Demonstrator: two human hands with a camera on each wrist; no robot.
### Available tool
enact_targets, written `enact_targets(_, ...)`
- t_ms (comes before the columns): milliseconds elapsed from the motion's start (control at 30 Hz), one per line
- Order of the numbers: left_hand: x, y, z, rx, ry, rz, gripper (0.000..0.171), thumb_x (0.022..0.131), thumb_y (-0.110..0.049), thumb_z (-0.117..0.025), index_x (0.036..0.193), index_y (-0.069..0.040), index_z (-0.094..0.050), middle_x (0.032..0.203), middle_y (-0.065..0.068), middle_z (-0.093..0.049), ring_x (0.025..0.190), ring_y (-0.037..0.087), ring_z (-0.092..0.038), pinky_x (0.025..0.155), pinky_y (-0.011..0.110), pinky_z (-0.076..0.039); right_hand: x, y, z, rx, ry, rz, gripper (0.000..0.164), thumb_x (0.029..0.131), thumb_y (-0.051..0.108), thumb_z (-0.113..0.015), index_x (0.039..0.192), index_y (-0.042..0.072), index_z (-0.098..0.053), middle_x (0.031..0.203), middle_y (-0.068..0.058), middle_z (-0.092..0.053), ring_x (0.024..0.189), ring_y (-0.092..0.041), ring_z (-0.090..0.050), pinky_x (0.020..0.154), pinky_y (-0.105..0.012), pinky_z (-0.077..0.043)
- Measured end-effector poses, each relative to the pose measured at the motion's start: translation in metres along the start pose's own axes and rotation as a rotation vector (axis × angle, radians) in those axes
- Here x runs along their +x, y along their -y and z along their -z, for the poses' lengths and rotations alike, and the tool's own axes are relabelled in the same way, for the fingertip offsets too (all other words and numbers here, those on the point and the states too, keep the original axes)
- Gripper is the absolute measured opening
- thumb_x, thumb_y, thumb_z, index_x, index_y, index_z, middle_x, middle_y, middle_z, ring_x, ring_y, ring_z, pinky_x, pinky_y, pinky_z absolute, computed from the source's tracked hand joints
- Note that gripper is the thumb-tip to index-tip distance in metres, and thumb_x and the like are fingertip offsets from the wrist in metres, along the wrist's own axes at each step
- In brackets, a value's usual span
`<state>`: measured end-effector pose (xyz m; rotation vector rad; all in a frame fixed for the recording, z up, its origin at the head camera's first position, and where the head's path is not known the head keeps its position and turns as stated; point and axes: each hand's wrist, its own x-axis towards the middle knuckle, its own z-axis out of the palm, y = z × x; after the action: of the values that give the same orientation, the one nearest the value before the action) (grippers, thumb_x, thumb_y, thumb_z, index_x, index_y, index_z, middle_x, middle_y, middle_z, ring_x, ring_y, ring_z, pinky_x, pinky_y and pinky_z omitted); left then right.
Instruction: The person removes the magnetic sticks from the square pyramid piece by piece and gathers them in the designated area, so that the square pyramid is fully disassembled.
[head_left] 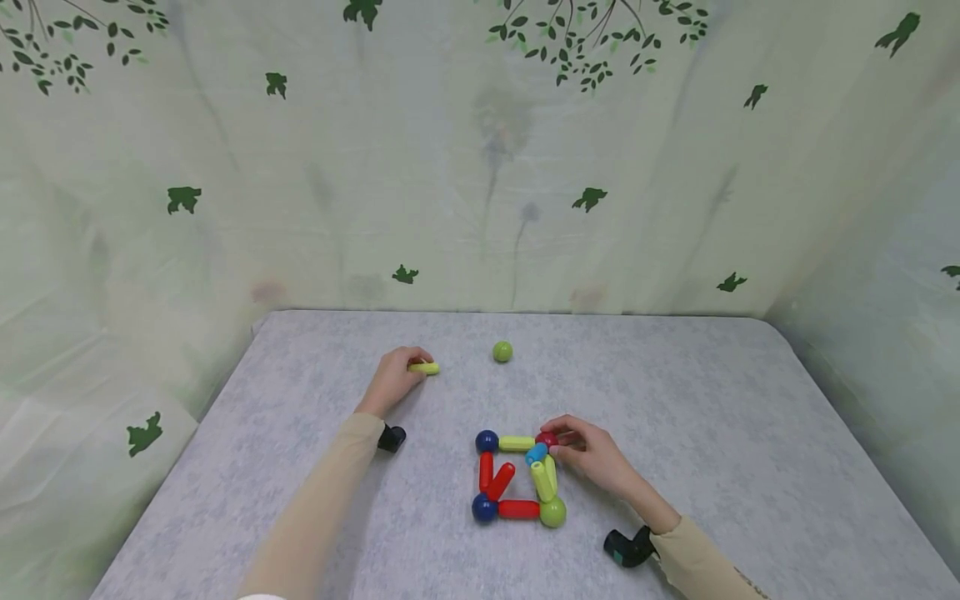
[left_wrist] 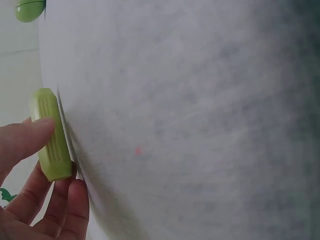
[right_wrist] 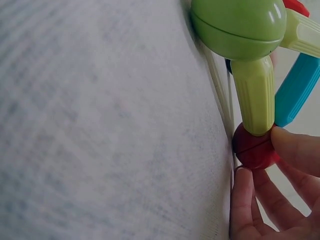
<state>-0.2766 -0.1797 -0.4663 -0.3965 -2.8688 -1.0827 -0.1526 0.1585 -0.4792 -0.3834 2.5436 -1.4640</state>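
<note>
My left hand (head_left: 397, 377) pinches a yellow-green ribbed rod (left_wrist: 51, 140) between thumb and fingers, close over the table at the back left. With thumb and fingertips my right hand (head_left: 596, 454) grips a dark red ball (right_wrist: 255, 147) at the far right corner of a square frame. Two blue balls (head_left: 487, 442) and a green ball (head_left: 552, 512) form its other corners. Red rods (head_left: 519, 509) and yellow-green rods (head_left: 516, 444) join the balls. From the corners a red rod (head_left: 501, 481), a blue rod (right_wrist: 297, 90) and a yellow-green rod (head_left: 540, 481) slant upward.
A loose green ball (head_left: 502, 352) lies near the back edge of the grey table (head_left: 675, 392). Behind it hangs a pale curtain (head_left: 450, 167) with leaf prints. Black wrist cameras (head_left: 630, 547) sit at both wrists.
</note>
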Motion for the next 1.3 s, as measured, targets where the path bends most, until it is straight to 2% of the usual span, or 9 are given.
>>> enact_targets(200,0.001,0.001,0.000,-0.023,0.002,0.011,0.023,0.082,0.005,-0.066,0.104,-0.001,-0.068,0.102,0.017,-0.064,0.098,0.032,-0.057,0.088,0.044,-0.045,0.000,0.000,0.000,-0.003,0.002,0.009,0.025,0.090,0.004,-0.063,0.113,0.014,-0.064,0.109,0.001,-0.063,0.096,-0.020,-0.058,0.084,-0.037,-0.048)
enact_targets(400,-0.006,0.000,0.003,-0.069,-0.045,-0.048,0.026,0.081,0.004,-0.067,0.107,-0.001,-0.068,0.105,0.018,-0.062,0.100,0.033,-0.055,0.088,0.046,-0.043,0.000,-0.001,-0.001,-0.004,-0.001,0.007,0.024,0.090,0.005,-0.064,0.112,0.014,-0.064,0.109,0.001,-0.063,0.096,-0.020,-0.058,0.084,-0.037,-0.048)
enact_targets(533,-0.017,-0.012,0.005,-0.147,-0.019,-0.107,0.025,0.084,0.003,-0.068,0.108,-0.002,-0.067,0.106,0.016,-0.063,0.099,0.032,-0.057,0.085,0.045,-0.046,0.001,-0.002,0.000,0.002,-0.001,-0.001,0.024,0.090,0.005,-0.064,0.112,0.015,-0.064,0.109,0.001,-0.063,0.096,-0.020,-0.058,0.084,-0.036,-0.048)
enact_targets(733,-0.042,-0.045,0.000,-0.266,0.162,-0.226,0.024,0.087,0.001,-0.066,0.111,-0.001,-0.064,0.108,0.018,-0.064,0.098,0.031,-0.061,0.083,0.040,-0.051,0.001,-0.002,0.000,0.004,0.001,0.000,0.025,0.090,0.005,-0.064,0.113,0.014,-0.064,0.109,0.001,-0.062,0.095,-0.020,-0.058,0.084,-0.036,-0.048)
enact_targets(933,-0.070,-0.073,-0.016,-0.351,0.432,-0.319,0.026,0.090,-0.004,-0.065,0.115,-0.002,-0.062,0.112,0.014,-0.063,0.100,0.023,-0.061,0.086,0.032,-0.051,0.001,-0.002,0.000,0.005,0.004,0.001,0.024,0.090,0.005,-0.064,0.113,0.014,-0.064,0.108,0.001,-0.062,0.095,-0.019,-0.058,0.085,-0.037,-0.048)
enact_targets(1033,-0.082,-0.085,-0.025,-0.407,0.566,-0.298,0.028,0.089,-0.005,-0.067,0.116,-0.005,-0.060,0.111,0.008,-0.063,0.099,0.021,-0.061,0.086,0.029,-0.050,0.001,-0.002,0.000,0.005,0.005,0.005,0.024,0.090,0.006,-0.064,0.112,0.014,-0.064,0.108,0.001,-0.062,0.095,-0.019,-0.058,0.085,-0.037,-0.048)
enact_targets(1100,-0.089,-0.092,-0.030,-0.420,0.629,-0.262,0.029,0.088,-0.006,-0.068,0.116,-0.009,-0.058,0.108,0.002,-0.064,0.097,0.017,-0.061,0.086,0.028,-0.050,0.001,-0.002,0.000,0.004,0.006,0.010,0.024,0.090,0.006,-0.064,0.113,0.014,-0.064,0.108,0.001,-0.063,0.095,-0.019,-0.058,0.085,-0.038,-0.048)
enact_targets(1200,-0.096,-0.100,-0.035,-0.390,0.672,-0.209,0.032,0.087,-0.007,-0.070,0.113,-0.015,-0.053,0.105,-0.006,-0.062,0.096,0.012,-0.059,0.085,0.026,-0.049,0.001,-0.003,0.000,0.002,0.006,0.018,0.024,0.090,0.007,-0.064,0.113,0.013,-0.064,0.108,0.001,-0.063,0.096,-0.020,-0.059,0.086,-0.038,-0.047)
enact_targets(1300,-0.101,-0.105,-0.038,-0.329,0.667,-0.199,0.035,0.086,-0.008,-0.071,0.111,-0.018,-0.049,0.103,-0.009,-0.060,0.094,0.007,-0.057,0.083,0.025,-0.049,0.001,-0.003,0.000,0.006,0.004,0.019,0.024,0.090,0.006,-0.064,0.113,0.013,-0.063,0.108,0.001,-0.063,0.096,-0.020,-0.059,0.086,-0.038,-0.047)
